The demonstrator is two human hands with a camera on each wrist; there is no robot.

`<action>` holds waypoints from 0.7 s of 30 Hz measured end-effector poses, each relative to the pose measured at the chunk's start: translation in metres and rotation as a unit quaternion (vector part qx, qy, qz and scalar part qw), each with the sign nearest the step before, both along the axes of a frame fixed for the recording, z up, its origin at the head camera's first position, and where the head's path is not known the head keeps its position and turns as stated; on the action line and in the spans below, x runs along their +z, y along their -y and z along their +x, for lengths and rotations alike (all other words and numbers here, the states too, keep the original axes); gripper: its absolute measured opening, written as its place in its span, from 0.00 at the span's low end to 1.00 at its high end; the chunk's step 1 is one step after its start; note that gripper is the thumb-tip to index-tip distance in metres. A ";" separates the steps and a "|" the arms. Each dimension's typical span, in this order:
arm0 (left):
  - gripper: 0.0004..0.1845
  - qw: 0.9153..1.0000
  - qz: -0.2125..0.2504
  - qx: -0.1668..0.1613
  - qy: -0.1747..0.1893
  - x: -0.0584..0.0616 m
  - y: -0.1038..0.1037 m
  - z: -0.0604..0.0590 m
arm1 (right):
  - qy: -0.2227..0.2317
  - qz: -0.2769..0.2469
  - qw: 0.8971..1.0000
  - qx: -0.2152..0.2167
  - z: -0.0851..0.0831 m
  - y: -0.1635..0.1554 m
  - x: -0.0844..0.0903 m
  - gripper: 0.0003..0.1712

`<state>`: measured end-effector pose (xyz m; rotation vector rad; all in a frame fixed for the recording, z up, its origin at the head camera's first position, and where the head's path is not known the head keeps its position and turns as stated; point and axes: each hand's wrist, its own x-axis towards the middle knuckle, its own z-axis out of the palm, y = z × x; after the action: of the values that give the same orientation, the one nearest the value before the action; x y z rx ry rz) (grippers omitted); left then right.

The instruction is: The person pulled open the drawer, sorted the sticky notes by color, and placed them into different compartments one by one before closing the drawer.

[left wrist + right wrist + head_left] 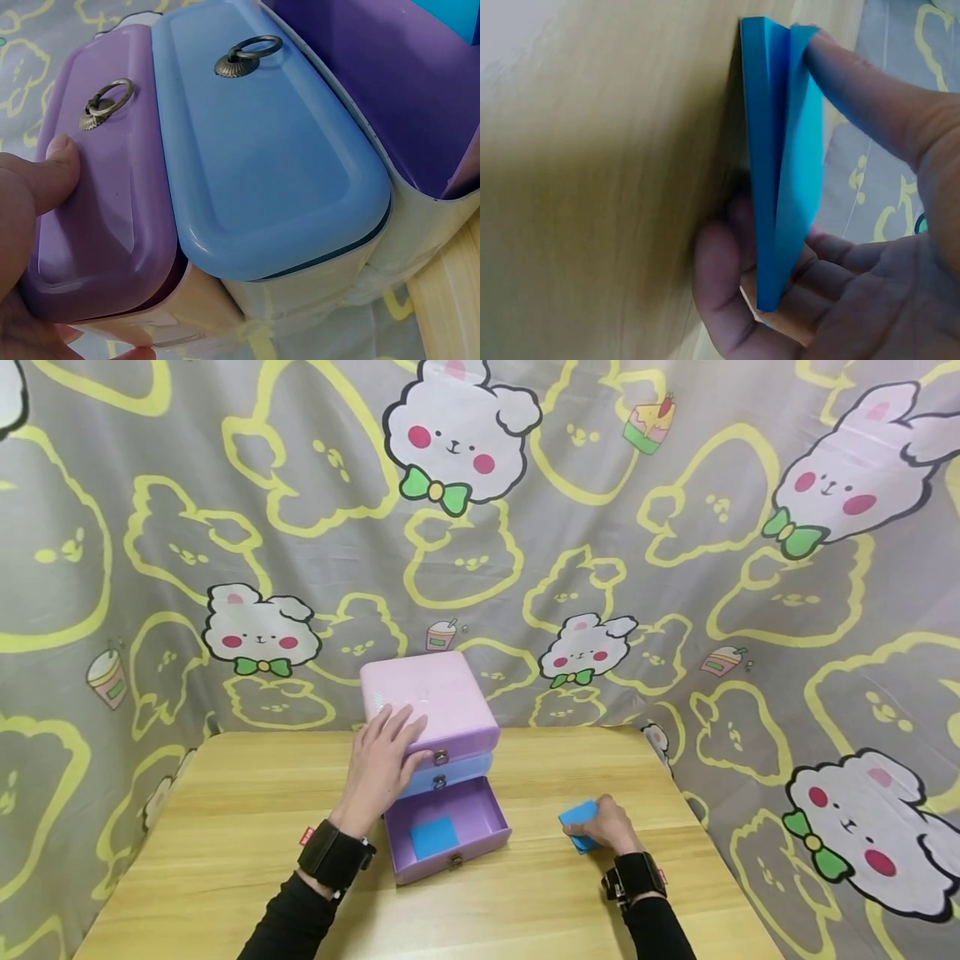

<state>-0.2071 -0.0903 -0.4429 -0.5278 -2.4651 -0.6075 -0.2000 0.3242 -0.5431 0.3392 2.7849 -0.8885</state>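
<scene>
A small three-drawer box (427,697) has a pink top, with purple and blue drawer fronts above a pulled-out purple bottom drawer (491,843). My left hand (378,768) holds the box's upper left front corner. Its fingers lie over the top edge, and the thumb presses the top purple drawer front (112,187). Inside the bottom drawer lies a blue paper square (435,837). To the right, my right hand (611,827) holds a blue sticky-note pad (761,150) close over the table, thumb on its upper sheet, which stands apart from the stack along one edge.
The wooden table (247,827) carries the box near its back edge. A grey cartoon-print curtain (480,560) hangs behind and along both sides. Metal ring pulls (236,60) stick out from the drawer fronts.
</scene>
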 end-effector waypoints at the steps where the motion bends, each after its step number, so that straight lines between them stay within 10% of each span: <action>1: 0.28 1.000 0.001 -0.001 -0.001 0.000 0.000 0.000 | -0.001 -0.005 1.000 -0.002 0.000 -0.002 0.000 0.38; 9: 0.27 1.000 -0.005 0.001 -0.008 -0.001 -0.001 -0.002 | -0.041 -0.032 0.999 -0.015 -0.003 -0.010 0.002 0.13; 21: 0.27 1.000 -0.004 0.006 -0.004 -0.001 -0.001 -0.002 | -0.082 -0.121 0.988 -0.047 -0.014 -0.012 0.021 0.14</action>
<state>-0.2090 -0.0889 -0.4442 -0.5165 -2.4637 -0.5891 -0.2139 0.3358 -0.5223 0.3756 2.7817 -1.3174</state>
